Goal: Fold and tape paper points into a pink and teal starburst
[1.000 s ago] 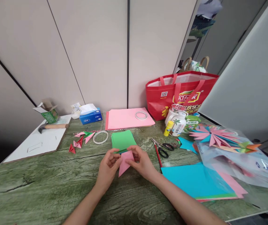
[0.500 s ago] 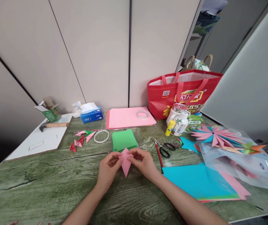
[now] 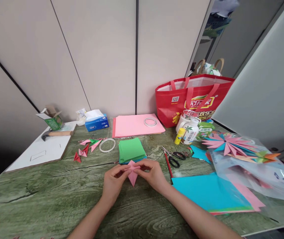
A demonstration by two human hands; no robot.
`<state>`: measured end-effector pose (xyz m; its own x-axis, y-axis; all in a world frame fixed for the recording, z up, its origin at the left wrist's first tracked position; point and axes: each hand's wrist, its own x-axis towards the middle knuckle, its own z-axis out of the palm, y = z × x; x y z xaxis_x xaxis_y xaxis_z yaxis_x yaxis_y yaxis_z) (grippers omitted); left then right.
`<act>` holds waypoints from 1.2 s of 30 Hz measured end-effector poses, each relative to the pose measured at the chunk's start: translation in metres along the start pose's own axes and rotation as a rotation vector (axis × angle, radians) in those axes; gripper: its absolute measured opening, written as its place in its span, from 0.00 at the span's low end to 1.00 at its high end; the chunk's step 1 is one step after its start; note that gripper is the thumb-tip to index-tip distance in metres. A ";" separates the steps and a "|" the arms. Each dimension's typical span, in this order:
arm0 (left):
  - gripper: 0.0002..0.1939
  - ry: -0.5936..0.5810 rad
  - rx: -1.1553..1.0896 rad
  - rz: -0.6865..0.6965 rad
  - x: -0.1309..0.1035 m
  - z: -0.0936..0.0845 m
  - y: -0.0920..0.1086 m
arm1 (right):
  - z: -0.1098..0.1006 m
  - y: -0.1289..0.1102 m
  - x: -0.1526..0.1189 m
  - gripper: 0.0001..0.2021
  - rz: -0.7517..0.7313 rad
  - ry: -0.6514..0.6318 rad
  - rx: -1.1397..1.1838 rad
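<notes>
**Lightly pinched: a folded pink paper piece between both hands**

Clearly the pink folded paper is a thin, feather-light thing: it creases at a touch, stays stiff only along its folds, and would crumple or tear under a hard squeeze. It is held just above the table, near its middle, with its long point aimed toward 6 o'clock. The safest hold, by my judgement, is at the upper folded corners, where the layers are thickest, and not at the slender tip.

The left hand pinches the piece from 9 o'clock, thumb and fingers closed on its upper left edge. The right hand does the same from 3 o'clock, its fingers closed on the upper right edge.

At 12 o'clock, just beyond the piece, lies a green paper stack. Farther at 12 o'clock sits a pink sheet stack. At 10 o'clock are small folded pieces and a tape ring. Scissors lie at 2 o'clock, and blue sheets spread at 4 o'clock.
</notes>
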<state>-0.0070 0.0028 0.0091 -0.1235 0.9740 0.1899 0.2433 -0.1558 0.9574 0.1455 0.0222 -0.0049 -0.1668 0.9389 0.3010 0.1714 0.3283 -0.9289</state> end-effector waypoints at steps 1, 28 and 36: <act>0.08 -0.001 -0.004 0.004 0.000 0.000 0.000 | 0.000 -0.002 0.000 0.07 -0.024 0.002 -0.015; 0.06 -0.016 0.190 0.218 -0.005 -0.001 -0.003 | 0.001 -0.005 -0.008 0.04 -0.209 0.031 -0.216; 0.07 -0.041 0.209 0.352 -0.005 -0.004 -0.005 | 0.002 -0.008 -0.009 0.05 -0.255 0.007 -0.222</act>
<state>-0.0117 -0.0018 0.0041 0.0393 0.8736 0.4851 0.4544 -0.4480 0.7699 0.1434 0.0109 -0.0010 -0.2255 0.8238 0.5201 0.3323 0.5669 -0.7538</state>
